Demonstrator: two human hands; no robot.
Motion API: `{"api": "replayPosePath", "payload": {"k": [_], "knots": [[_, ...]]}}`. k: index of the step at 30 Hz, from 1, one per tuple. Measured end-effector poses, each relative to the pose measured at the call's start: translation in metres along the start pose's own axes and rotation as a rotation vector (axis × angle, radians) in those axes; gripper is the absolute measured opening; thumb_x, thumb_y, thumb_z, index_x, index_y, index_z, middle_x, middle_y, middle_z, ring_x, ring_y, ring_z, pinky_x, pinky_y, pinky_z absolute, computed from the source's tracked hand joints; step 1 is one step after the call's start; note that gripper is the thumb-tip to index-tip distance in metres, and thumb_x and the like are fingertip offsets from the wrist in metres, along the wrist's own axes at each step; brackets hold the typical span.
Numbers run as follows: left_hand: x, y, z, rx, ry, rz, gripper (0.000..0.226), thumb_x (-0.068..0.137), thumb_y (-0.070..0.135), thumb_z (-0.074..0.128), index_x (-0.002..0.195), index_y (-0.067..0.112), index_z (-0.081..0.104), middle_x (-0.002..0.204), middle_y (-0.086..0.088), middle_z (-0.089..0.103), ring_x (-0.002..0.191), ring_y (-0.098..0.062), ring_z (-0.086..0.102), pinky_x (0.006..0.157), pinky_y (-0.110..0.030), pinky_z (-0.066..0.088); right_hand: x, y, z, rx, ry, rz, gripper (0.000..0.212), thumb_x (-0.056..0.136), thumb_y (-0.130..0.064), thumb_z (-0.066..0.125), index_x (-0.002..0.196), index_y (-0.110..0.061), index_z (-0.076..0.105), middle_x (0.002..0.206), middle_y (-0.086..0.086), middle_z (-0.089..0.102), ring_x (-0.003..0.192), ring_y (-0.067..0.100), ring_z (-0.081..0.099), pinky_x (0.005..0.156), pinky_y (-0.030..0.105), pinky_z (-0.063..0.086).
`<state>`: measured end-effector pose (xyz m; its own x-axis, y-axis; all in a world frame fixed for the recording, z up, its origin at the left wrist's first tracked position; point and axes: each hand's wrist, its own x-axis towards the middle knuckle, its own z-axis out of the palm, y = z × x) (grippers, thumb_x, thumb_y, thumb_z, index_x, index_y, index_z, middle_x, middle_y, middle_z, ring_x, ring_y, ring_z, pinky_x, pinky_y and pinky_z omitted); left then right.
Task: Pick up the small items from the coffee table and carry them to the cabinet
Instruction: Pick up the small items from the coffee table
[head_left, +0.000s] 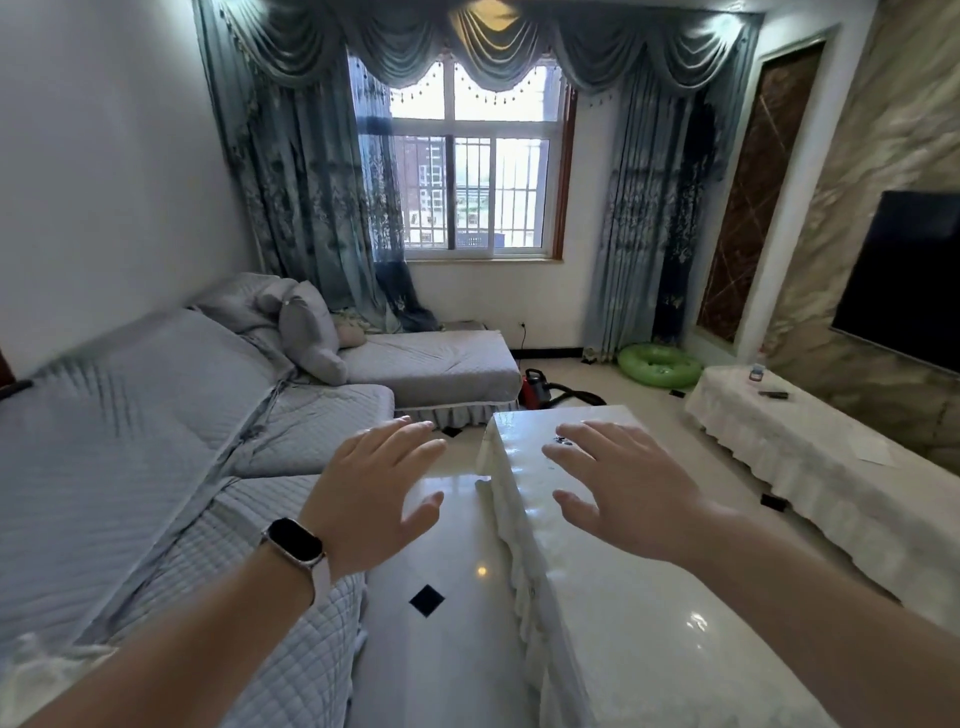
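Note:
The coffee table (623, 613) under a glossy white cloth runs from the lower right toward the room's middle. A small dark item (561, 441) lies on its far part, mostly hidden behind my right hand (623, 483). That hand hovers above the table with fingers spread and holds nothing. My left hand (379, 483), with a watch on the wrist, is spread over the floor gap between sofa and table, also empty. The low cabinet (810, 457), draped in white cloth, stands along the right wall with a small jar (757, 372) and a dark remote (774, 395) on it.
A grey quilted sofa (156, 441) fills the left side and turns along the window. A red vacuum cleaner (535, 387) with its hose and a green swim ring (658, 364) lie on the tiled floor beyond the table. A television (904, 275) hangs on the right wall.

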<state>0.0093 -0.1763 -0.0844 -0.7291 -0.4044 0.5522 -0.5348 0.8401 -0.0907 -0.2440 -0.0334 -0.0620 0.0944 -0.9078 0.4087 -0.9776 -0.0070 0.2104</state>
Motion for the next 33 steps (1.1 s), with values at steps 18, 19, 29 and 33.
{"api": "replayPosePath", "payload": {"k": [18,19,29,33], "knots": [[0.107,-0.24,0.139,-0.04,-0.071,0.006,0.049,0.081,0.046,0.054,0.125,0.023,0.056,0.134,-0.002,0.057,0.128,-0.024,0.046,0.101,-0.044,0.04,0.246,0.003,0.135,0.038,-0.083,0.058,0.05,0.082,-0.045,0.045,0.12,-0.018,0.062,0.124,0.006,0.063,0.112,0.028,0.059,0.093,0.042,0.047],[0.115,-0.245,0.147,-0.045,-0.075,0.004,0.049,0.082,0.047,0.054,0.125,0.023,0.056,0.134,-0.002,0.057,0.128,-0.024,0.046,0.101,-0.044,0.04,0.254,0.008,0.143,0.043,-0.085,0.06,0.05,0.082,-0.045,0.045,0.12,-0.017,0.062,0.124,0.007,0.063,0.113,0.028,0.059,0.093,0.042,0.046],[0.223,-0.299,0.246,-0.026,-0.132,-0.06,0.05,0.081,0.046,0.052,0.126,0.024,0.054,0.134,-0.001,0.056,0.129,-0.022,0.044,0.104,-0.036,0.027,0.354,0.102,0.257,0.156,-0.072,0.109,0.048,0.081,-0.046,0.045,0.119,-0.019,0.06,0.126,0.005,0.062,0.116,0.028,0.057,0.094,0.043,0.044],[0.28,-0.324,0.278,-0.011,-0.152,-0.094,0.052,0.082,0.048,0.049,0.128,0.024,0.053,0.136,-0.002,0.055,0.131,-0.022,0.041,0.106,-0.038,0.028,0.409,0.144,0.291,0.185,-0.06,0.076,0.05,0.08,-0.045,0.046,0.121,-0.02,0.059,0.123,0.004,0.062,0.115,0.027,0.057,0.094,0.044,0.045]]}}
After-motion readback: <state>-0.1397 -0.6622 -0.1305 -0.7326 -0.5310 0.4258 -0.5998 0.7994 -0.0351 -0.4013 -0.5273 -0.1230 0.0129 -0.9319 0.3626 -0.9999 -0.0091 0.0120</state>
